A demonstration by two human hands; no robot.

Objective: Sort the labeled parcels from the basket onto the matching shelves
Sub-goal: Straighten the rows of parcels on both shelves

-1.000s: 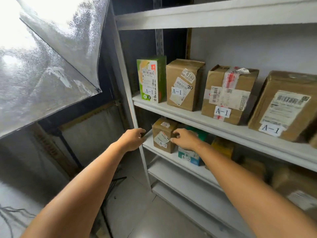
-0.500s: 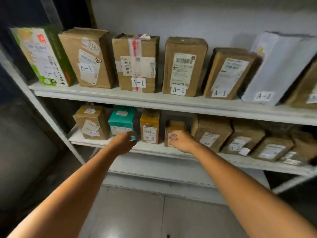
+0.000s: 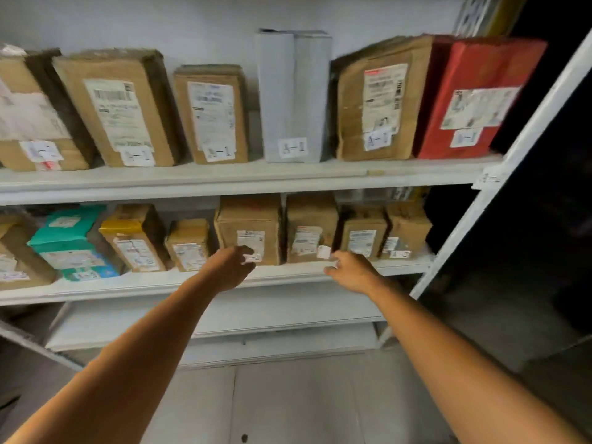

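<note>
A white metal rack holds labeled parcels. The upper shelf [image 3: 256, 176] carries several boxes tagged A-1, among them a white box [image 3: 293, 94] and a red box [image 3: 474, 97]. On the lower shelf [image 3: 160, 282] stand several smaller parcels, including a teal box [image 3: 69, 241] and a brown box [image 3: 251, 227]. My left hand [image 3: 229, 267] hangs in front of that brown box with fingers curled and nothing held. My right hand [image 3: 350, 270] reaches to the shelf edge below another brown box [image 3: 310, 232], also holding nothing. The basket is out of view.
A white upright post [image 3: 499, 174] bounds the rack on the right, with dark space beyond it. Below the lower shelf is a bare white shelf [image 3: 288, 318]. Grey tiled floor [image 3: 288, 402] lies at the bottom.
The view and both hands have swept to the right along the lower shelf, from the rack's left end toward its right end. Both hands stay without a parcel.
</note>
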